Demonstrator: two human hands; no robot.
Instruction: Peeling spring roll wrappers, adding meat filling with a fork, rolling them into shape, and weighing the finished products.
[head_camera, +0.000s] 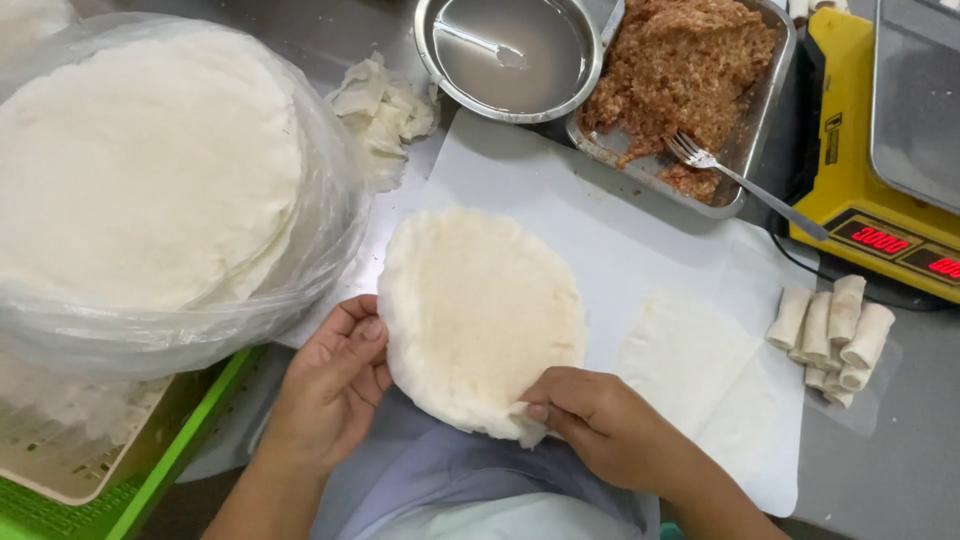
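- Surface: a grey steel worktop (900, 470) is shown from above, covered in the middle by a white cutting sheet (620, 230); nothing of the room beyond the worktop is seen.
- Central item: one small stack of round wrappers (480, 315) is laid on the near part of the sheet, its near edge overhanging toward the person.
- Left hand (335, 385): the stack's left rim is touched with curled fingers; whether it is pinched cannot be told.
- Right hand (600, 420): the near edge of the stack is pinched between thumb and fingers and folded up slightly.
- One flat wrapper (690, 360) is laid apart, to the right on the sheet.
- One large wrapper pile in a clear bag (150, 170) is seen at the left, over a green crate (150, 480).
- One heap of torn scraps (385, 110) lies beside the bag.
- One round bowl (510, 60) of liquid holds one spoon.
- One rectangular tray of minced filling (680, 80) holds one fork (740, 185).
- About seven finished rolls (830, 335) are stacked right of the sheet.
- One yellow scale (880, 150) stands at the far right.
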